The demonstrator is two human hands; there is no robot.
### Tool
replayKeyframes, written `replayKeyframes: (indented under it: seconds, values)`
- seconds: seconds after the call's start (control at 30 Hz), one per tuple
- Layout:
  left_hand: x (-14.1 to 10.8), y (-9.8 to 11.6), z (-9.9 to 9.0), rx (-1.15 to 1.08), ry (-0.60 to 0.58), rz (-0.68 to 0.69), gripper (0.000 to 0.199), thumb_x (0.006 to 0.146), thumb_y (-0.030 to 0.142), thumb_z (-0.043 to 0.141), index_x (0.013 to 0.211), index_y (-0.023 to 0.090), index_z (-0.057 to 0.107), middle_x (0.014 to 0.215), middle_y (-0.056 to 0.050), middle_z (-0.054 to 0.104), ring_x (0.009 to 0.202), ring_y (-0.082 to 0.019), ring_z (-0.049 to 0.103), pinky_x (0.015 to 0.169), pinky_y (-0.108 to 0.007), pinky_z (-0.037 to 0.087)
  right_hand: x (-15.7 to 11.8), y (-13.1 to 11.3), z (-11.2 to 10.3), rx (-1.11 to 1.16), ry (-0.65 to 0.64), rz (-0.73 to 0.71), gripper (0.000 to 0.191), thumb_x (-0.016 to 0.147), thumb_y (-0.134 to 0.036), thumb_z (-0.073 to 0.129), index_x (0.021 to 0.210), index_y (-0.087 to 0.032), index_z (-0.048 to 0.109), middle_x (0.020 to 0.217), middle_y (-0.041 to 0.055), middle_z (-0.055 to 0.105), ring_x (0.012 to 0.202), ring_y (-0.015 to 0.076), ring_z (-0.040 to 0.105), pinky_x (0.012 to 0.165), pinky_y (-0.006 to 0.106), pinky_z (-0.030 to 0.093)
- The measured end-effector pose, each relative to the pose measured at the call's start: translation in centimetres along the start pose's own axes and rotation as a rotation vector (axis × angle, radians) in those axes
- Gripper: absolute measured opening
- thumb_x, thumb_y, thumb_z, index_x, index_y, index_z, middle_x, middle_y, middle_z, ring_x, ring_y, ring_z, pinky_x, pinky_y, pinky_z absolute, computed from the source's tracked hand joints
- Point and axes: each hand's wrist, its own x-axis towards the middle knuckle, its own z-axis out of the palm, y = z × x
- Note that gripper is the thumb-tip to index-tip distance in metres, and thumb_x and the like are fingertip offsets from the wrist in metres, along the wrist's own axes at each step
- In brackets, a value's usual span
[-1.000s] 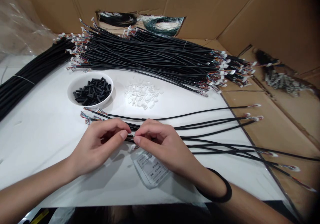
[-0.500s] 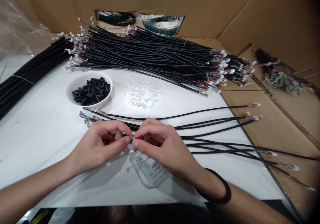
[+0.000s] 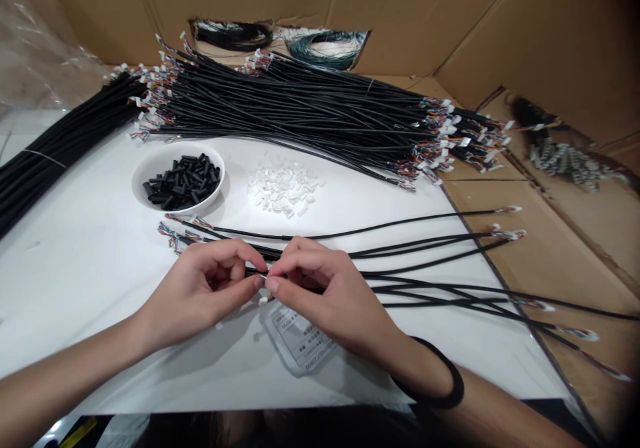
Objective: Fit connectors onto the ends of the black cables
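My left hand (image 3: 210, 288) and my right hand (image 3: 320, 281) meet at the middle of the table, thumb and forefinger pinched on both. A thin pale wire (image 3: 263, 277) runs between the fingertips; its ends are hidden by my fingers. Just below them a small white connector (image 3: 263, 300) pokes out on coloured wires. Several black cables (image 3: 430, 241) with bare coloured ends lie behind and under my right hand. A clear plastic bag with a printed label (image 3: 305, 341) lies below that hand.
Behind my hands stand a white bowl (image 3: 223, 180) of black tube pieces and a pile of small white connectors (image 3: 285, 191). Large cable bundles (image 3: 295, 111) cross the back, and another bundle (image 3: 60, 135) lies at left. Cardboard walls (image 3: 400, 8) enclose the table.
My fingertips have drawn slightly closer together over the wire, so less of it shows. Everything else looks the same.
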Motion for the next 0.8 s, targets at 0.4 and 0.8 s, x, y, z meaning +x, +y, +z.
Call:
replayKeyframes:
  seconds: [0.4, 0.8]
  values:
    - [-0.61, 0.17, -0.28, -0.021, -0.005, 0.044, 0.010, 0.085, 0.024, 0.060, 0.079, 0.016, 0.060, 0.054, 0.008, 0.039, 0.046, -0.005, 0.033, 0.042, -0.013, 0.029, 0.04, -0.12, -0.17, 0.033, -0.039, 0.040, 0.007, 0.076, -0.019, 0.068, 0.072, -0.013, 0.069, 0.074, 0.0004, 0.053, 0.066, 0.0105, 0.051, 0.055, 0.023, 0.040]
    - [-0.48, 0.07, -0.18, -0.114, 0.014, 0.011, 0.005, 0.084, 0.018, 0.060, 0.084, 0.018, 0.065, 0.051, 0.009, 0.036, 0.043, -0.004, 0.035, 0.041, -0.010, 0.031, 0.04, -0.04, -0.20, 0.027, -0.049, 0.010, 0.008, 0.078, -0.019, 0.066, 0.077, -0.012, 0.070, 0.074, 0.0004, 0.053, 0.063, 0.0097, 0.050, 0.054, 0.024, 0.039]
